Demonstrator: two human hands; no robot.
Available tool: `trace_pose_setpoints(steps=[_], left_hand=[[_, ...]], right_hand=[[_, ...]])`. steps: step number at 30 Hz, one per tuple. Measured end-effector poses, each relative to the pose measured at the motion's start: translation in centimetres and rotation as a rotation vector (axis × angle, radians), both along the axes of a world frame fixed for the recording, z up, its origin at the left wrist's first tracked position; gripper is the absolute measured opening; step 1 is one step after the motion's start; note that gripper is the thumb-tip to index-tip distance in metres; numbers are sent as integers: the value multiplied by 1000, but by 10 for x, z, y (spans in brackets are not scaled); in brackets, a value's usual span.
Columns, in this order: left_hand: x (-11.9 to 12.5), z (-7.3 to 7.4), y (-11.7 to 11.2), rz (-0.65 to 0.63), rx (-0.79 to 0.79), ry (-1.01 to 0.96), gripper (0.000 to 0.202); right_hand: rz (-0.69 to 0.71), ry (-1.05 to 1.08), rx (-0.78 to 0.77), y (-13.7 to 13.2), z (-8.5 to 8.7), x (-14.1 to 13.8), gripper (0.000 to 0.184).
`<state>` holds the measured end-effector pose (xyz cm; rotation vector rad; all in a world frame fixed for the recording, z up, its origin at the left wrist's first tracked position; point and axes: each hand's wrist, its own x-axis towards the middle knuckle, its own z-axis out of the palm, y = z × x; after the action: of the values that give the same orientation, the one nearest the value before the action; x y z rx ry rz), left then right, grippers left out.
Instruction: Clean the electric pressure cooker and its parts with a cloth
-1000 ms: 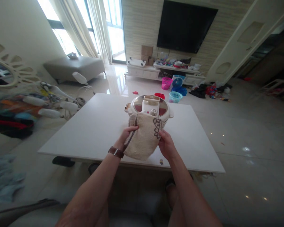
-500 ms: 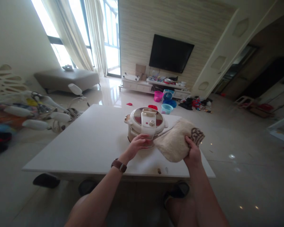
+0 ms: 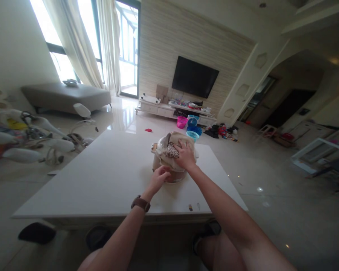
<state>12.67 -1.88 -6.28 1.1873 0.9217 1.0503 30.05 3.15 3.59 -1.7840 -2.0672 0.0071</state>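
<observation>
An electric pressure cooker point(image 3: 175, 177) stands on the white table, its lid mostly hidden under a cloth. The cloth point(image 3: 188, 140) is beige with a brown patterned part and lies bunched over the top. My right hand point(image 3: 185, 156) presses on this cloth from above, fingers bent into it. Low at the cooker's front left is my left hand point(image 3: 159, 177), its fingers curled together beside the cloth's lower edge. Whether those fingers pinch anything is hidden. A brown strap circles my left wrist.
The white table point(image 3: 101, 180) carries two small scraps point(image 3: 190, 207) near its front edge. Beyond it are plastic baskets point(image 3: 192, 134) on the floor, a low TV cabinet point(image 3: 158, 109) and a grey bench point(image 3: 67, 97). A white lamp-like fixture point(image 3: 56, 145) lies at left.
My right hand has brought the cloth leftward from beside the cooker onto its lid. My left hand has drawn slightly left and down, its fingers now curled. The view has tilted up.
</observation>
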Motion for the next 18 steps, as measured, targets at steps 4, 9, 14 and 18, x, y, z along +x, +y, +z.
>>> trace_pose_setpoints(steps=[4, 9, 14, 18], left_hand=[[-10, -1, 1, 209, 181, 205, 48], [-9, -5, 0, 209, 280, 410, 52], [-3, -8, -7, 171, 316, 571, 54], [-2, -9, -9, 178, 341, 617, 52]], right_hand=[[46, 47, 59, -7, -10, 14, 65], [30, 283, 196, -22, -32, 47, 58], [-222, 368, 168, 0, -45, 75, 61], [-424, 273, -85, 56, -18, 85, 64]])
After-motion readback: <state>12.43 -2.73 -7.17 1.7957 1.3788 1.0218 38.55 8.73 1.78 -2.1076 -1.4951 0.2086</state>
